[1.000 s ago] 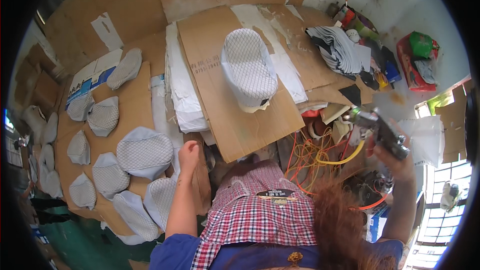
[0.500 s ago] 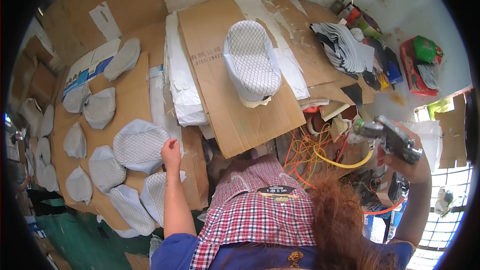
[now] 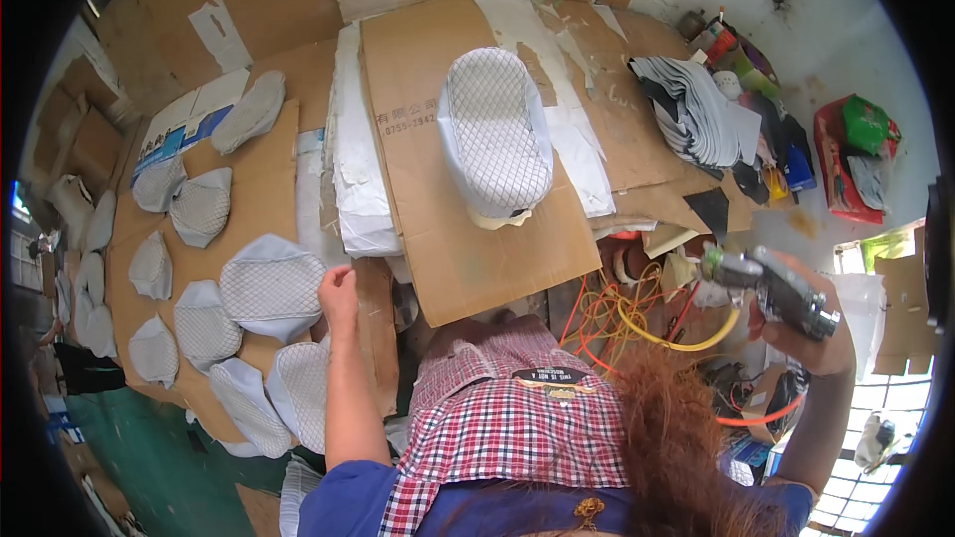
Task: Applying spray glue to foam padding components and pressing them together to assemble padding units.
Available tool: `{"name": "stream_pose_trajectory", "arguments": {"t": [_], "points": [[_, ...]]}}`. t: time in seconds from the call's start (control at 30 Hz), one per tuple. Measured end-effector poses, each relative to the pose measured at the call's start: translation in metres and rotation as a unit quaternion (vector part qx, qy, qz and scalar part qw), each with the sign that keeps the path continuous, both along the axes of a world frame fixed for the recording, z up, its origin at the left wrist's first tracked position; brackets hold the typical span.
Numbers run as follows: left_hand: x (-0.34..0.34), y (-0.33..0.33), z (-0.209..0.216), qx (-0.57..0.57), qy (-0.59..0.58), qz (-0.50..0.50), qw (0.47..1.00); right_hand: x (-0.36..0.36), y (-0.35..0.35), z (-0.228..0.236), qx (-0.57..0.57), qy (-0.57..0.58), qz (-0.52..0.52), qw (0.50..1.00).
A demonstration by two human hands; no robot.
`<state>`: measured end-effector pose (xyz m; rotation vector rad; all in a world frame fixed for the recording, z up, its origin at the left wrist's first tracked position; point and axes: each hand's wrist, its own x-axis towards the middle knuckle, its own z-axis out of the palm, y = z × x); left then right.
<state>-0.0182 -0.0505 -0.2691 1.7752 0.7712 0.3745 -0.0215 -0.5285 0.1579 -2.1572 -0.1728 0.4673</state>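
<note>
My right hand (image 3: 801,313) grips a metal spray gun (image 3: 771,288) with a greenish front end and a yellow hose, held off to the right of the cardboard. My left hand (image 3: 339,293) is raised with its fingers curled together, and nothing shows in them. Beside it on the left lies a grey-white quilted seat cushion (image 3: 274,288) with smooth pale sides; I cannot tell whether they touch. In front of me, a similar long quilted seat cushion (image 3: 495,134) sits on a brown cardboard sheet (image 3: 477,268), with a cream underside edge showing at its near end.
Several more quilted pieces (image 3: 209,323) are spread over the cardboard-covered table (image 3: 124,273) at left. A stack of grey fabric pieces (image 3: 686,109) lies at the back right, near a red bag (image 3: 836,164). Tangled yellow and orange hoses (image 3: 637,303) hang below the table edge.
The whole view has shifted slightly, so the table and its pieces appear a little displaced. Both hands keep nearly the same poses, the right one still gripping the spray gun.
</note>
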Motion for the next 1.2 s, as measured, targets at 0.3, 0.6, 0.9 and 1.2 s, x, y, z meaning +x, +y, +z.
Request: {"name": "stream_pose_trajectory", "arguments": {"t": [0.3, 0.6, 0.9, 1.2], "points": [[0.101, -0.186, 0.080, -0.391, 0.045, -0.074, 0.917, 0.052, -0.045, -0.014, 0.096, -0.025, 0.001, 0.995], [0.138, -0.230, 0.086, -0.477, 0.006, 0.049, 0.877, 0.092, -0.076, -0.048, 0.215, -0.101, -0.026, 0.971], [0.141, -0.225, 0.118, -0.487, -0.066, 0.035, 0.870, 0.101, -0.085, -0.058, 0.176, -0.087, 0.000, 0.981], [0.183, -0.061, 0.268, -0.551, -0.390, 0.019, 0.738, 0.091, -0.026, -0.102, 0.225, -0.076, -0.090, 0.967]]}}
